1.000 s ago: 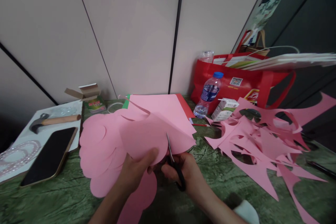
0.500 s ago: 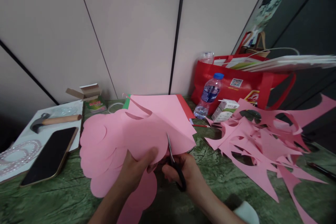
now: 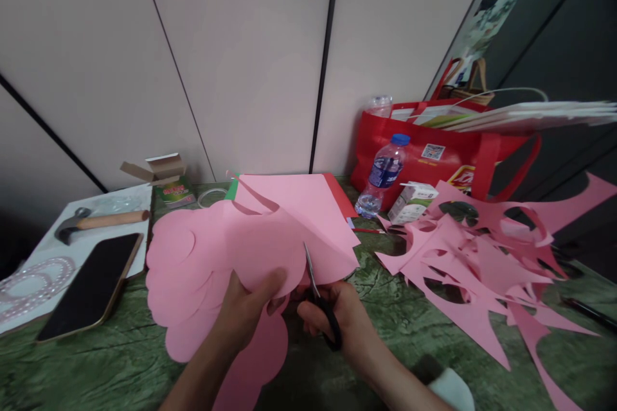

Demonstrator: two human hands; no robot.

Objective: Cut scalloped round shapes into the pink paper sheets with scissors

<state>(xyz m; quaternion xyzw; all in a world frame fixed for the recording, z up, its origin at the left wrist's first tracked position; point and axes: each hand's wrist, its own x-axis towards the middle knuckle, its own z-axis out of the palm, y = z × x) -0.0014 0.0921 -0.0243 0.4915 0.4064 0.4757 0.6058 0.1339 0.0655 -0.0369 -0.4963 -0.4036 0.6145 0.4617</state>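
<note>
My left hand (image 3: 250,308) is closed on a sheet of pink paper (image 3: 260,244), thumb on top and the other fingers beneath it. Black-handled scissors (image 3: 330,321) are in my right hand (image 3: 340,314), fingers through the loops. Their blades point away from me and lie at the sheet's curved cut edge, seeming almost closed. A thin strip curls up from the sheet's far side. Beneath and left of it lie several overlapping pink paper rounds (image 3: 171,244). Behind the sheet rests a stack of pink paper (image 3: 299,192) with green and red edges showing under it.
Pink paper scraps (image 3: 472,263) heap on the right. Behind them stand a water bottle (image 3: 383,176), a small carton (image 3: 413,202) and a red bag (image 3: 434,154). At left are a phone (image 3: 91,286), a hammer (image 3: 101,221), bead strings (image 3: 38,286) and an open box (image 3: 176,189). A wall closes the back.
The pink sheet and my left hand have shifted slightly left. The scissors' tip has moved a little left too, still at the sheet's edge. Other things look the same.
</note>
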